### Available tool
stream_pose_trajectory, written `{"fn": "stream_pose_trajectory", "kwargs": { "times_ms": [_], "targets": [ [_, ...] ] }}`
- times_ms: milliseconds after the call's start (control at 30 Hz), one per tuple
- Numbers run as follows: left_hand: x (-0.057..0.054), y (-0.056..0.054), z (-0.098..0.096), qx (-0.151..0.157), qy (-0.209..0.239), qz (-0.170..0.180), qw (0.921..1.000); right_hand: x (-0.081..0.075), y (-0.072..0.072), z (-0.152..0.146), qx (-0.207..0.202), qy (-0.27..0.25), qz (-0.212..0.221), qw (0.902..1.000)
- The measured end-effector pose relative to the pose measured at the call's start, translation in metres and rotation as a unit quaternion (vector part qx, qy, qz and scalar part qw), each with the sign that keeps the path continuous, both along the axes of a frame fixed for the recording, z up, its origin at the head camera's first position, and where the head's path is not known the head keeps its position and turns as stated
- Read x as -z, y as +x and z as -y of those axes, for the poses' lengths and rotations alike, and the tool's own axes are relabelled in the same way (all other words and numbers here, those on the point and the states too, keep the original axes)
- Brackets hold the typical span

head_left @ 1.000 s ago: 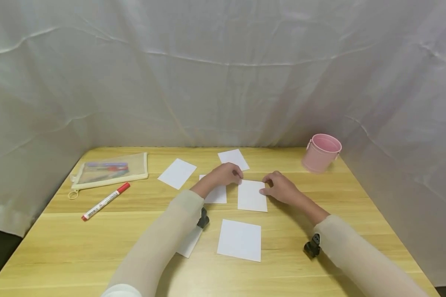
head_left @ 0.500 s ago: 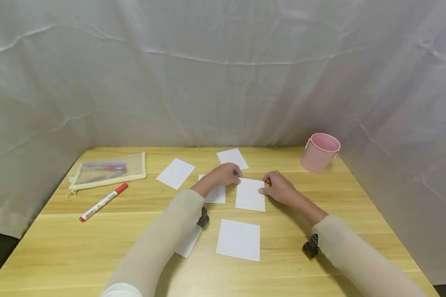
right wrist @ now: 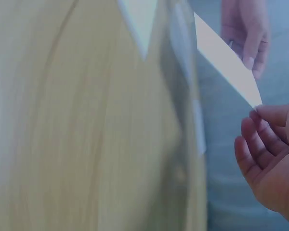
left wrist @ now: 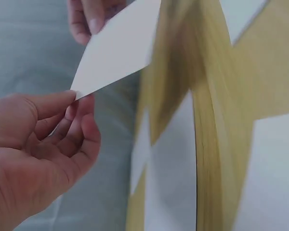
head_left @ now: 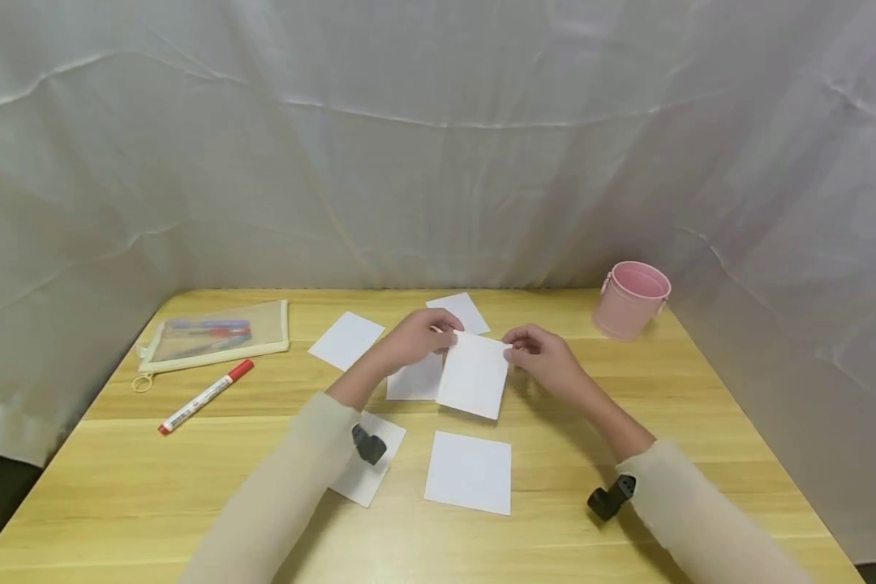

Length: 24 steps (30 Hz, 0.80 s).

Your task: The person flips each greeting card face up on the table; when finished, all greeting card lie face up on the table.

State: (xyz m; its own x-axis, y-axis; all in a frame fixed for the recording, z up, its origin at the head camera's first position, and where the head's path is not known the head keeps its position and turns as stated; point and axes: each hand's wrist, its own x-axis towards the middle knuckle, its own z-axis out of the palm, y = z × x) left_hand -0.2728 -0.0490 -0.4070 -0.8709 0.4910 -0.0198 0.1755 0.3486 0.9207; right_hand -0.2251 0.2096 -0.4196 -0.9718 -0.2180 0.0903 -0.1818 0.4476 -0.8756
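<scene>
A white square card (head_left: 474,375) is lifted off the table, tilted, its far edge higher. My left hand (head_left: 412,337) pinches its far left corner between thumb and fingers, as the left wrist view shows on the card (left wrist: 120,53). At the far right corner my right hand (head_left: 547,361) pinches it the same way; in the right wrist view the card (right wrist: 226,62) spans both hands. Beneath my left hand lies another white card (head_left: 416,380), partly covered. A white card (head_left: 469,472) rests nearer the front, and one more card (head_left: 368,478) sits partly under my left wrist camera.
Further white cards lie at the back left (head_left: 346,341) and back middle (head_left: 461,310). On the left are a mesh zip pouch (head_left: 219,332) with pens inside and a red-capped marker (head_left: 206,397). A pink bucket (head_left: 630,302) stands back right, near the grey curtain (head_left: 445,162).
Both hands have raised the card from the table and shifted it slightly left, tilting it. My left forearm has moved left, uncovering more of the card by the wrist.
</scene>
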Motion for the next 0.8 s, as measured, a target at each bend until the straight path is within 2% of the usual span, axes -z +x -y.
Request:
{"fn": "stream_pose_trajectory", "kwargs": {
  "times_ms": [100,200,333,467,600,700,800],
  "targets": [
    [-0.006,0.019,0.02,-0.027,0.018,0.002,0.9995,-0.009,0.011,0.015,-0.032,-0.038,0.018,0.9986],
    [-0.008,0.035,0.039,-0.04,0.036,0.013,0.9985,-0.013,0.02,0.027,-0.069,-0.063,0.031,0.9951],
    [-0.008,0.051,0.057,-0.04,0.043,0.015,0.9982,-0.017,0.029,0.036,-0.123,-0.07,0.039,0.9891],
    [-0.01,0.057,0.064,-0.032,0.045,0.007,0.9984,-0.019,0.034,0.04,-0.167,-0.051,0.035,0.984],
    [-0.011,0.059,0.064,-0.028,0.039,0.01,0.9988,-0.019,0.037,0.042,-0.188,-0.047,0.027,0.9808],
    [-0.011,0.06,0.064,-0.023,0.033,0.01,0.9991,-0.02,0.039,0.043,-0.184,-0.05,0.026,0.9812],
    [-0.013,0.061,0.065,-0.033,0.023,-0.013,0.9991,-0.023,0.041,0.043,-0.162,-0.051,0.018,0.9853]
  ]
}}
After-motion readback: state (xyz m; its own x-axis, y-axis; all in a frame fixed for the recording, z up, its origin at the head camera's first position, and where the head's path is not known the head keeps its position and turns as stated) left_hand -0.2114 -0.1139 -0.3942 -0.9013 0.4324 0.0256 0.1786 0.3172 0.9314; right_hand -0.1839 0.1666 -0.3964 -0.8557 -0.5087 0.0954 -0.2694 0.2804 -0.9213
